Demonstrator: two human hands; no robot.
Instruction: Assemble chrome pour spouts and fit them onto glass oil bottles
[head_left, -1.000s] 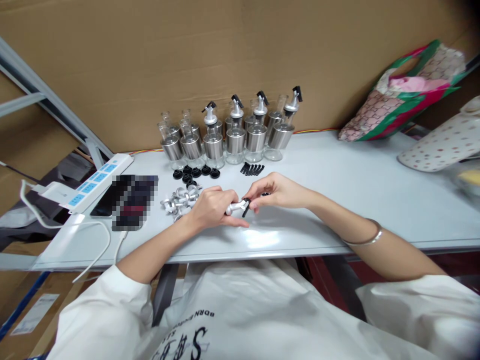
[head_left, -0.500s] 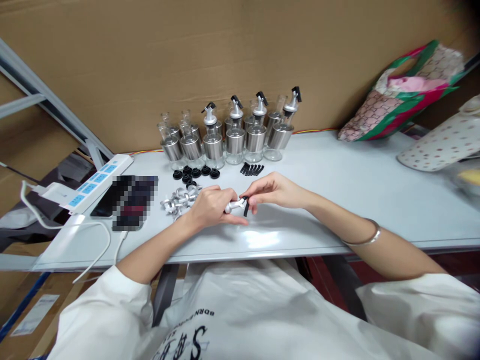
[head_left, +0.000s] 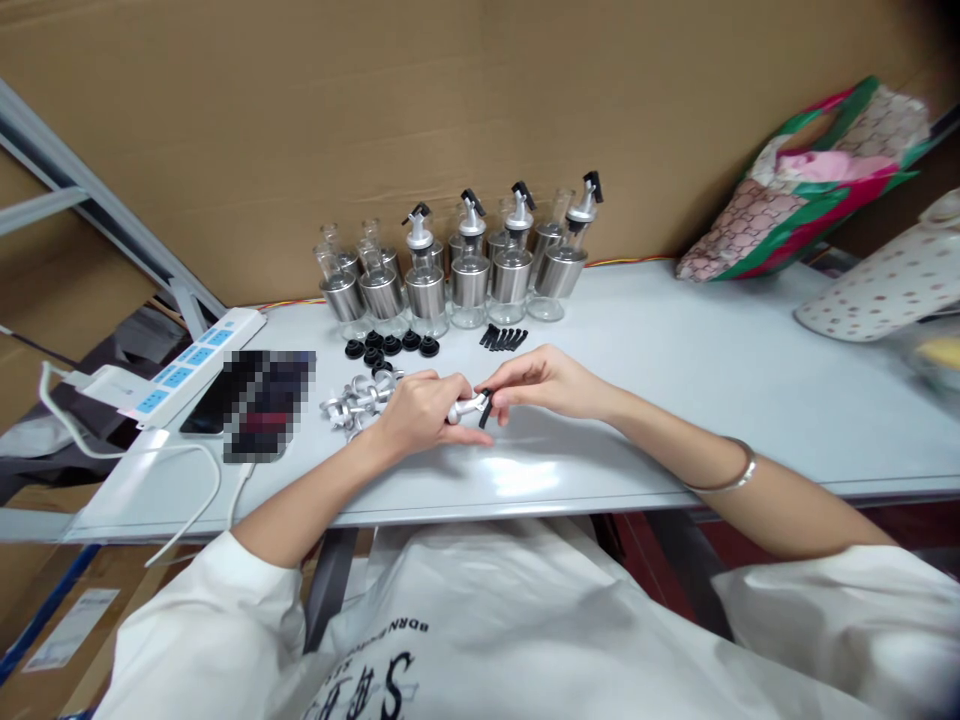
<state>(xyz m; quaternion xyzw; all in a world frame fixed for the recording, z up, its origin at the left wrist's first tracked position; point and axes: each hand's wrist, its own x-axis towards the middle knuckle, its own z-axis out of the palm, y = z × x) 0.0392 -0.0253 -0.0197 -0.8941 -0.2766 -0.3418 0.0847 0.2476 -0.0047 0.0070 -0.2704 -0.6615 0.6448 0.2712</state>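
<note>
My left hand [head_left: 422, 414] is closed around a silver pourer spout [head_left: 466, 407], its narrow tip pointing right. My right hand [head_left: 544, 385] pinches a small black flip cap [head_left: 486, 406] against that tip; whether the cap is fastened there I cannot tell. Left of my left hand lies a pile of silver pourer spouts [head_left: 352, 400]. Behind it sit several round black stoppers [head_left: 391, 345]. More black flip caps [head_left: 504, 338] lie in a row beyond my right hand.
Glass bottles with steel sleeves [head_left: 470, 280] line the back, some topped with pourers. At left are a power strip [head_left: 202, 362], blurred phones [head_left: 262, 405] and a white cable [head_left: 214, 470]. A patterned bag [head_left: 757, 225] and a spotted white container [head_left: 877, 285] stand at right.
The black flip cap at the spout's tip has tilted, its lower end swinging slightly left. Both hands stay nearly in place.
</note>
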